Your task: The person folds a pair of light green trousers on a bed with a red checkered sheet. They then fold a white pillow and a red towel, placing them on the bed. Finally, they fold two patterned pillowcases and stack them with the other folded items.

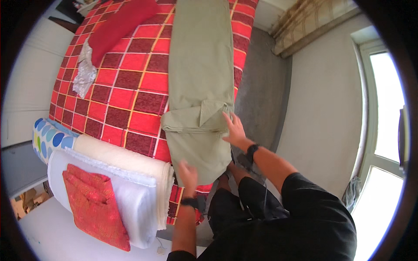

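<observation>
A long olive-green cloth (200,58), folded into a strip, lies along the right side of a bed with a red checked cover (119,83). Its near part carries a folded-over layer (183,120) with one corner turned up in a triangle. My right hand (235,130) is at the right edge of that layer, fingers spread; whether they touch the cloth is not clear. Over the near left edge of the green cloth is my left hand (188,176), blurred, its fingers partly curled; I cannot tell if it holds any cloth.
Folded white bedding (140,208) with a red patterned cloth (94,205) on it lies at the near left, beside a cream roll (120,151) and a dotted fabric (54,138). A red cloth (120,29) is farther back. A wall (323,98) and glazed door stand right.
</observation>
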The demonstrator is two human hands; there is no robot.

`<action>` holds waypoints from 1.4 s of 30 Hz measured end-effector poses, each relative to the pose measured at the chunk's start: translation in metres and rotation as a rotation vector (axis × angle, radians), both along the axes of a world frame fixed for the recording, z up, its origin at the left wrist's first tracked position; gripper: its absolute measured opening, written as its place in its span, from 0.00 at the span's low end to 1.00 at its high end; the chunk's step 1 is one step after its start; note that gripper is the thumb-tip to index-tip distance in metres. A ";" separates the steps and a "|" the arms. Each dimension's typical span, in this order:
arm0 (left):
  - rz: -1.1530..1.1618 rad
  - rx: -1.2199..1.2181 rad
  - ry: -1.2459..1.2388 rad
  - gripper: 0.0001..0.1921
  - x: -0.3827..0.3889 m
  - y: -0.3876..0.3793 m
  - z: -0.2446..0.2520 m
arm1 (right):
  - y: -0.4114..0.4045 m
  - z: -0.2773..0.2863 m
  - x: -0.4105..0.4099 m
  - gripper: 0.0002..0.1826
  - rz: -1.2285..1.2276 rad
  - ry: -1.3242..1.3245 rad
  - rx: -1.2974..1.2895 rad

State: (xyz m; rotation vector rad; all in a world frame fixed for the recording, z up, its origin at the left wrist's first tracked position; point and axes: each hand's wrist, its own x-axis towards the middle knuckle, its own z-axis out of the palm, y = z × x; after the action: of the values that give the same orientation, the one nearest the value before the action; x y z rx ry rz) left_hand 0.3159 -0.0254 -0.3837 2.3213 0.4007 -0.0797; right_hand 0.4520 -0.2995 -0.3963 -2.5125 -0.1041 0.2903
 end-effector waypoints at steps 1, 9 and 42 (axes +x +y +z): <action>-0.027 0.025 0.056 0.32 0.041 0.012 0.000 | 0.003 -0.001 0.021 0.65 0.104 -0.113 -0.028; -0.858 0.740 -0.185 0.35 0.242 0.058 -0.039 | 0.077 -0.031 0.076 0.65 0.554 -0.071 -0.143; -1.106 -0.166 -0.177 0.15 -0.111 -0.006 0.285 | -0.069 0.207 -0.235 0.11 0.381 -0.273 0.042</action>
State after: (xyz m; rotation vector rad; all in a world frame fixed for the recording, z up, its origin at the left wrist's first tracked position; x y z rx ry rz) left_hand 0.2044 -0.0316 -0.0989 2.0909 -0.9618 -0.4136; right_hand 0.2173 -0.3682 -0.1894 -2.4643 -0.6950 0.0911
